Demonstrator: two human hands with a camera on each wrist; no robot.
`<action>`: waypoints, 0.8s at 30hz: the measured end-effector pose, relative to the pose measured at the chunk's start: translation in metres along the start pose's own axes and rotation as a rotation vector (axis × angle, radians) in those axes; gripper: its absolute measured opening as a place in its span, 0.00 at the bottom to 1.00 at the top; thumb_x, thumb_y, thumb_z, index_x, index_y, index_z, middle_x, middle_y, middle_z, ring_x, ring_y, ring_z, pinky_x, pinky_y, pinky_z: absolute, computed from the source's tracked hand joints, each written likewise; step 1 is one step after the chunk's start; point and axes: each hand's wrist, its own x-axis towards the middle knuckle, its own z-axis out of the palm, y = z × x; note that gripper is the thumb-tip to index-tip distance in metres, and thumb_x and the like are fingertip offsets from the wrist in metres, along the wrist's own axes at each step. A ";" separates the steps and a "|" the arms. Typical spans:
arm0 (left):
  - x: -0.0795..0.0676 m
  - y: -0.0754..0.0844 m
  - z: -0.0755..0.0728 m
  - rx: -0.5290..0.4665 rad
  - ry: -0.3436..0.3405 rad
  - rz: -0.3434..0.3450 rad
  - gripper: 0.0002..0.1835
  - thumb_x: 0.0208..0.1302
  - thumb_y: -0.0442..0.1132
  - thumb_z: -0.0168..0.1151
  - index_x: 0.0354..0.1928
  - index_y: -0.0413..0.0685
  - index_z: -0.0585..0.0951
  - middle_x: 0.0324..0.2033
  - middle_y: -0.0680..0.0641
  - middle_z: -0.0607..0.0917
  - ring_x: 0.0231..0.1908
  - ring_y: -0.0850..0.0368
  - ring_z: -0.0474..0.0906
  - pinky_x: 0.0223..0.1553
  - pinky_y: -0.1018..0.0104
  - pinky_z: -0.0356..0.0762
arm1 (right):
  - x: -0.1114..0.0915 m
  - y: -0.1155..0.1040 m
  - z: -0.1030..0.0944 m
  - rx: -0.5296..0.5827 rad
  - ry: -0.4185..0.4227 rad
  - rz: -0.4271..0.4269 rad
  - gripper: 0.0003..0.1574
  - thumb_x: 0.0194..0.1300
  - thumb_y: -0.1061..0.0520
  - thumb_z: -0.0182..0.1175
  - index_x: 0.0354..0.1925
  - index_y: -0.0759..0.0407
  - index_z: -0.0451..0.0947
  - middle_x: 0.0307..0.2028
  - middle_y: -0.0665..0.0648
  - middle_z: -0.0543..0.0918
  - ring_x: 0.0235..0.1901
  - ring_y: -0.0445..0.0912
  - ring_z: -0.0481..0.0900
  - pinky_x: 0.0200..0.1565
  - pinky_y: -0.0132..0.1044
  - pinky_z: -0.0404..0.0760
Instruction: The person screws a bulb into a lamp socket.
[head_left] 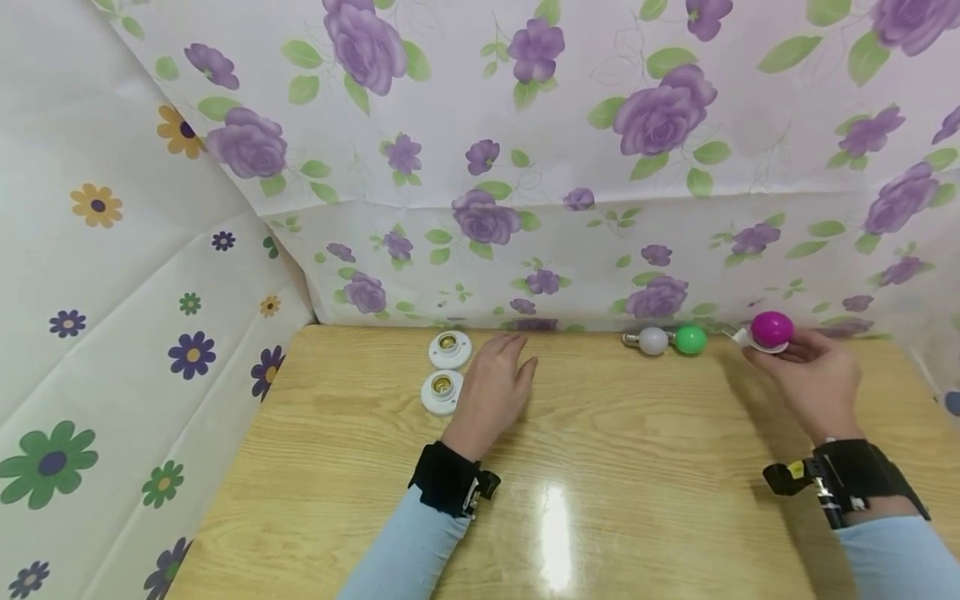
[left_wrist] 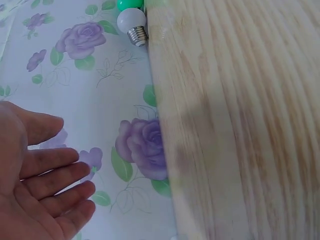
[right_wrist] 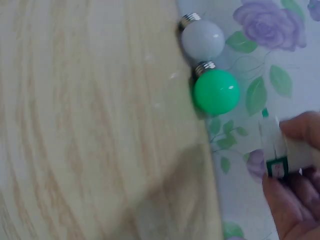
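My right hand (head_left: 817, 379) grips a white lamp holder (right_wrist: 300, 154) between thumb and fingers, close to the table's back edge. A magenta bulb (head_left: 772, 328) stands upright on it, and a small label (right_wrist: 277, 168) with a green border shows on the piece in the right wrist view. My left hand (head_left: 491, 392) has its fingers loosely extended and holds nothing. Just left of it are two round white lamp sockets (head_left: 448, 343) with brass-coloured insides, one in front of the other; the hand partly overlaps the nearer socket (head_left: 441, 386) in the head view.
Left of the right hand, a white bulb (head_left: 653, 340) and a green bulb (head_left: 691, 338) lie side by side along the table's back edge. The wooden table (head_left: 600, 467) meets a hanging flowered cloth (head_left: 525, 250) at the back. Another flowered cloth (head_left: 135, 292) hangs at the left.
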 end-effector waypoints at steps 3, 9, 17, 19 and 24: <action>0.000 0.001 0.001 0.000 -0.038 -0.021 0.20 0.68 0.48 0.53 0.53 0.41 0.77 0.52 0.45 0.77 0.57 0.53 0.68 0.57 0.65 0.62 | 0.002 0.006 -0.004 -0.093 0.015 0.078 0.40 0.45 0.49 0.74 0.53 0.66 0.72 0.31 0.44 0.79 0.29 0.31 0.78 0.31 0.24 0.75; 0.000 0.003 0.002 0.015 -0.109 -0.068 0.21 0.68 0.51 0.53 0.53 0.43 0.77 0.51 0.45 0.77 0.58 0.51 0.67 0.56 0.63 0.65 | 0.005 0.012 -0.003 -0.208 0.013 0.132 0.45 0.46 0.45 0.72 0.55 0.69 0.71 0.28 0.45 0.77 0.26 0.30 0.75 0.28 0.23 0.74; -0.001 0.001 0.004 0.018 -0.153 -0.090 0.23 0.67 0.53 0.53 0.53 0.43 0.77 0.52 0.45 0.77 0.58 0.51 0.66 0.55 0.62 0.66 | 0.005 0.012 0.002 -0.302 -0.058 0.114 0.44 0.49 0.42 0.70 0.56 0.69 0.71 0.41 0.64 0.79 0.27 0.31 0.74 0.29 0.24 0.74; -0.001 0.001 0.004 0.012 -0.164 -0.096 0.24 0.67 0.54 0.53 0.54 0.43 0.77 0.52 0.44 0.77 0.58 0.51 0.66 0.55 0.62 0.66 | 0.004 0.012 0.002 -0.316 -0.072 0.115 0.45 0.50 0.41 0.69 0.56 0.69 0.70 0.43 0.66 0.78 0.28 0.31 0.73 0.29 0.24 0.73; -0.002 0.001 0.004 -0.012 -0.197 -0.129 0.27 0.67 0.58 0.50 0.55 0.45 0.76 0.54 0.44 0.75 0.58 0.51 0.66 0.55 0.60 0.67 | 0.004 0.016 0.004 -0.336 -0.093 0.131 0.47 0.50 0.39 0.69 0.56 0.69 0.70 0.43 0.65 0.78 0.32 0.34 0.73 0.34 0.26 0.71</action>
